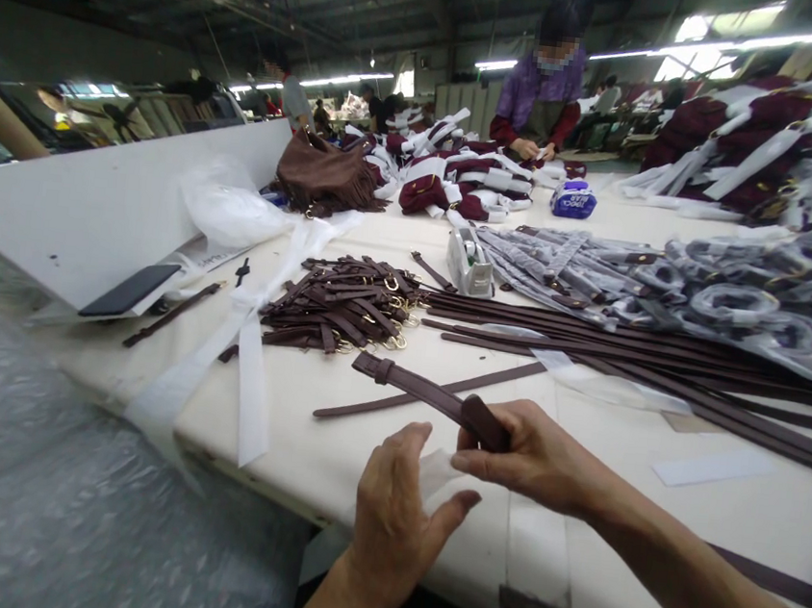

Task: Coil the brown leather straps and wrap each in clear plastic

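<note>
A dark maroon strap (432, 396) lies over the near edge of the desk (332, 451), its end pinched in the right hand (532, 453) fingers. The left hand (395, 511) pinches a clear film piece (436, 470) beside it. A pile of short straps (348, 303) sits behind.

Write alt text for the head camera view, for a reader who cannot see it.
The right hand grips a dark maroon leather strap over a white work table, while the left hand pinches a thin clear film beside it. Behind lie a pile of short straps with gold rings, long straps and a tape dispenser; a person works at the far end.
</note>
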`<state>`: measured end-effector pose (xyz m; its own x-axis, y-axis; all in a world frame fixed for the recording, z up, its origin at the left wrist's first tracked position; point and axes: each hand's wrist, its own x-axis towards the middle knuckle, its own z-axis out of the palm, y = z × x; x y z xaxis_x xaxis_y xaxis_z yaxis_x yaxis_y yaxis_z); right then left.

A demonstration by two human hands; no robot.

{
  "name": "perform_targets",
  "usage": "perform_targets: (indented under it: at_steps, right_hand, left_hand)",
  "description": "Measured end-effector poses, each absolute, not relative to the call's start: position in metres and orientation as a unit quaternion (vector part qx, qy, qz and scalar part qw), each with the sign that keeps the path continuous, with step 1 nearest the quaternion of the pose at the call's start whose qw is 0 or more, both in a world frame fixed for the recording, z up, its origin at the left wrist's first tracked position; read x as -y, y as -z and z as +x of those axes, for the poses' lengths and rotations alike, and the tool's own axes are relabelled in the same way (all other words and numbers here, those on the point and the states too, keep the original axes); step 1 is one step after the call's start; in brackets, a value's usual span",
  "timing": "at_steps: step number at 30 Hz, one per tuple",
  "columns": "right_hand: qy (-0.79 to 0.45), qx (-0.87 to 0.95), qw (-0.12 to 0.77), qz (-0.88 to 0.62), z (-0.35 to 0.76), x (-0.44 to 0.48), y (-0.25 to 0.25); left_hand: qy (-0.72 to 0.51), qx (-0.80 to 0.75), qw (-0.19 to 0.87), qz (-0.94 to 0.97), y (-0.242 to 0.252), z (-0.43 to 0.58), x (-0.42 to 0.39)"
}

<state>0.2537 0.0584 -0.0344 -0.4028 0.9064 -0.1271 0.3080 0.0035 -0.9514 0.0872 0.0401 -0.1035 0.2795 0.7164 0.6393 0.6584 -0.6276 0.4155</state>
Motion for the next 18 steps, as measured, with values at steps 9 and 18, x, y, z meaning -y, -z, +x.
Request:
perform_targets:
  at_steps: [9, 18]
  right_hand:
    - [-0.646, 0.496, 0.330, -0.478, 0.238, -0.060, 0.055]
    - [-0.569, 0.619, 0.253, -0.479, 0.292, -0.050, 0.011]
  left_hand:
    - [-0.470, -0.377, 0.026, 0.798, 0.111, 0.081, -0.036]
    - [-0.493, -0.377, 0.003, 0.784, 0.108, 0.062, -0.040]
